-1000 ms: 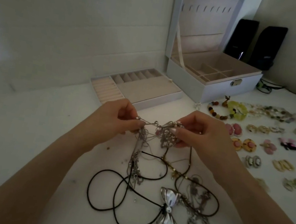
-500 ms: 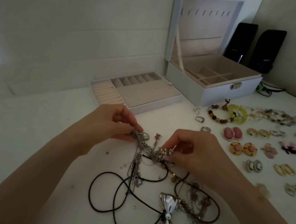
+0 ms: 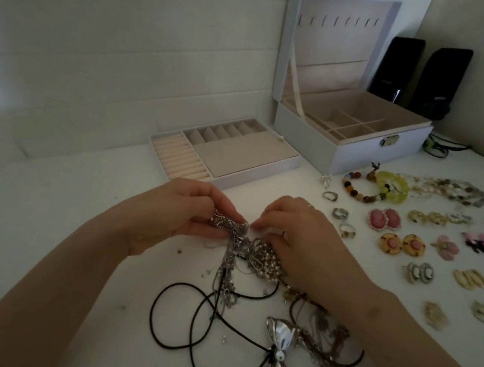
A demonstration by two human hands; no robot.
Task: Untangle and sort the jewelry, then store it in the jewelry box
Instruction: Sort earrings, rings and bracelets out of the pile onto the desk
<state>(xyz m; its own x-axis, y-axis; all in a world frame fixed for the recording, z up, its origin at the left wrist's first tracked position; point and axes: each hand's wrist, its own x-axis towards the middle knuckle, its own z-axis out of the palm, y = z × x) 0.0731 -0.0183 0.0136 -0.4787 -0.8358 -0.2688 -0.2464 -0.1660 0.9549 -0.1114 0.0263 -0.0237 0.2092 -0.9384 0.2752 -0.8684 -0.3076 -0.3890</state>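
Observation:
A knot of silver chains and pearl strands (image 3: 250, 253) lies on the white table in front of me. My left hand (image 3: 178, 214) pinches the silver chain end of the knot. My right hand (image 3: 304, 241) has its fingers curled over the pearl cluster, low on the table. Black cords (image 3: 207, 311) trail from the knot toward me, ending in a silver bow pendant (image 3: 279, 357). The white jewelry box (image 3: 349, 137) stands open at the back, its beige compartments bare. Its removable tray (image 3: 226, 155) lies to the left of it.
Sorted pieces cover the table's right side: several rings (image 3: 340, 213), bead bracelets (image 3: 373, 185), pink and yellow earrings (image 3: 391, 232), more earring pairs (image 3: 469, 278). Two black speakers (image 3: 422, 75) stand behind the box. Small loose beads (image 3: 179, 251) lie left of the knot.
Both hands have lowered the knot from mid-air down to the table and come closer together. The view has shifted so the rings beside my right hand now show.

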